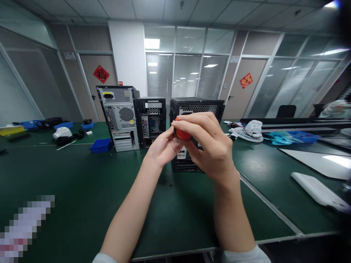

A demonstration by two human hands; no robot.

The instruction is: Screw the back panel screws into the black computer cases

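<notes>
Both of my hands are raised together in front of a black computer tower [197, 106] that stands on the green table [82, 190]. My right hand [211, 146] is curled round a small orange-red object [182, 133], perhaps a tool handle, most of it hidden by the fingers. My left hand [163, 146] is closed against the same object from the left and below. The tower's rear panel faces me, partly hidden behind my hands.
Two more towers, one grey [120, 117] and one black [152, 118], stand to the left. Blue bins [101, 145] and a white device [62, 132] lie far left. A white fan [251, 131], a blue tray [301, 136] and white panels [318, 190] lie right.
</notes>
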